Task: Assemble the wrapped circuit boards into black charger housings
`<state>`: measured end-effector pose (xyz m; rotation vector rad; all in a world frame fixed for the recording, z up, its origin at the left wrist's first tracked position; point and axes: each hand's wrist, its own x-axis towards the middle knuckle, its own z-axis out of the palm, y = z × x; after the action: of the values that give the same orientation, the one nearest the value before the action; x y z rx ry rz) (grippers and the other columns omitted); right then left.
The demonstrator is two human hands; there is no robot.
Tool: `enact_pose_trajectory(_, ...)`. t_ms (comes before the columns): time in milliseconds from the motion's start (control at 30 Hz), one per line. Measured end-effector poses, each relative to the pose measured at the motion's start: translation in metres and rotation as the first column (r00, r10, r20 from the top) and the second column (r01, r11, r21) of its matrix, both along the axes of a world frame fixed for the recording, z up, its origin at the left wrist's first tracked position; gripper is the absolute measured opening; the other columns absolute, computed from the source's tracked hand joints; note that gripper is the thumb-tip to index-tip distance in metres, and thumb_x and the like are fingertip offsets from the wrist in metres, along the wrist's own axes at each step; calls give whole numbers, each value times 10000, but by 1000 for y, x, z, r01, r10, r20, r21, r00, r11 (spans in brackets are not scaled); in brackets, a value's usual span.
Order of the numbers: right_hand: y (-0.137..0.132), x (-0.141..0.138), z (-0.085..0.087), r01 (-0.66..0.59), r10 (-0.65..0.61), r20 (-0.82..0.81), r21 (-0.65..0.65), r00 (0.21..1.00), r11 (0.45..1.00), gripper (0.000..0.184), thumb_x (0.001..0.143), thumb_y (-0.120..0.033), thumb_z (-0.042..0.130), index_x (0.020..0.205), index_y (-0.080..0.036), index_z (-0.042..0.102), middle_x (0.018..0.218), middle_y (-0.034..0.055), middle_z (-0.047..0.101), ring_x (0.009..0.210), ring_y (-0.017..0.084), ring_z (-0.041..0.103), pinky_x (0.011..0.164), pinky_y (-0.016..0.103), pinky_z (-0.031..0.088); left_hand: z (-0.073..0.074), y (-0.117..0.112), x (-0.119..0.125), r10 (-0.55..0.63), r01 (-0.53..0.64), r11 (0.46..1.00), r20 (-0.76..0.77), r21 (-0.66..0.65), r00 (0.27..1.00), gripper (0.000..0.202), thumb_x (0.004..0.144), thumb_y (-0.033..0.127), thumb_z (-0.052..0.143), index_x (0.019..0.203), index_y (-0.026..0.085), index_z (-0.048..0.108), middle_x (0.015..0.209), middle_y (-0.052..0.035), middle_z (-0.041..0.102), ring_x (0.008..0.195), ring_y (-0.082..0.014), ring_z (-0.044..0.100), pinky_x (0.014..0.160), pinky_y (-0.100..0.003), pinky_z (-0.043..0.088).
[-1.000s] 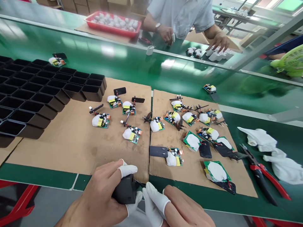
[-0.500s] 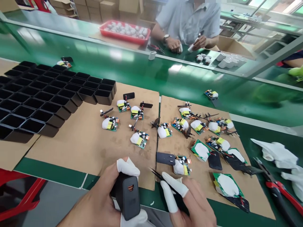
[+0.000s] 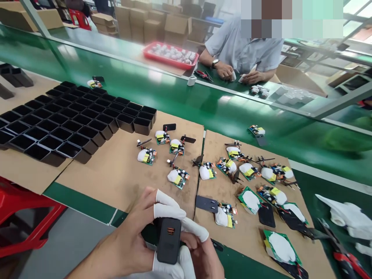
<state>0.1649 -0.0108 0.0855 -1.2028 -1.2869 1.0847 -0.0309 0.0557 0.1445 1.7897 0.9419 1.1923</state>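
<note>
My left hand, with white finger cots, is closed round a black charger housing held upright, its orange port facing me. My right hand grips the same housing from the right, one white-cotted finger lying across its top. Black tweezers poke out beside my right hand. Both hands are at the near table edge, just in front of the cardboard sheets where several small green circuit boards with white pads and black plug plates lie scattered.
Rows of empty black housings stand at the left. Red-handled pliers and white cloth gloves lie at the right. Beyond a green conveyor a person handles white parts near a red tray. A red stool is lower left.
My right hand has closed in on the black housing, which now stands more upright between both hands. The view has shifted, so the table contents sit further right and down.
</note>
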Motion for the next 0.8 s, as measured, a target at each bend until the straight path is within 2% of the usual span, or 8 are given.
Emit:
enact_pose_trajectory(67,5,-4,-11,-63,61,-61,-36,996,997,621,1058,-741,690,1464,-275,750,941,114,843,799,313,846,708,407,720,2,0,-1,36,-36,999,-4,35,999,524,966,481,957,1410,360,707,1193,-57,762,1044,-241,667,933,-341,583)
enact_pose_trajectory(167,11,-12,-18,-45,31,-136,-101,990,994,752,896,-847,818,1396,-286,789,985,143,855,786,348,840,654,449,716,2,0,-3,86,-85,993,-12,77,996,517,955,239,937,1408,356,716,1205,-50,764,1028,-225,660,917,-326,574)
enact_pose_trajectory(233,11,-19,-17,-19,-14,-228,-144,973,989,823,838,-858,865,1415,-280,761,1052,162,847,839,361,841,707,481,723,1,-1,-4,119,-118,988,-9,103,993,564,920,140,900,1408,355,716,1207,-46,769,1011,-217,661,911,-323,570)
enact_pose_trajectory(300,10,-26,-12,-14,-36,-318,-153,948,988,739,872,-794,885,1396,-294,739,1046,135,827,852,324,830,766,453,714,-1,-3,-3,167,-164,977,-12,136,986,556,911,91,848,1391,337,716,1195,-54,775,999,-212,679,894,-319,576)
enact_pose_trajectory(433,9,-31,-2,-41,-26,-405,-156,914,987,610,933,-708,887,1367,-315,719,1083,107,816,861,266,815,745,364,682,1,-7,-1,265,-254,947,-29,197,964,436,936,133,846,1319,300,723,1142,-74,787,949,-212,716,825,-311,597)
enact_pose_trajectory(633,12,-39,-10,-146,-11,-519,-261,855,954,708,834,-802,919,1301,-281,808,1186,153,871,1070,389,865,880,508,738,10,-10,5,396,-364,882,-52,298,917,359,976,239,881,1289,283,709,1109,-82,796,857,-204,717,741,-313,620)
enact_pose_trajectory(733,22,-46,-11,-10,-77,-504,-169,860,986,652,867,-658,975,1366,-272,809,1216,164,872,1095,376,871,929,495,748,3,-11,4,428,-415,861,20,293,904,428,980,223,885,1335,278,651,1198,-99,802,1009,-230,795,814,-315,682)
enact_pose_trajectory(800,33,-47,-4,119,-119,-285,-17,951,993,610,896,-480,1008,1428,-273,792,1303,159,847,1151,337,856,984,450,745,-6,-11,-2,475,-459,847,6,269,880,462,981,201,853,1380,276,630,1249,-109,817,1123,-261,827,910,-359,712)
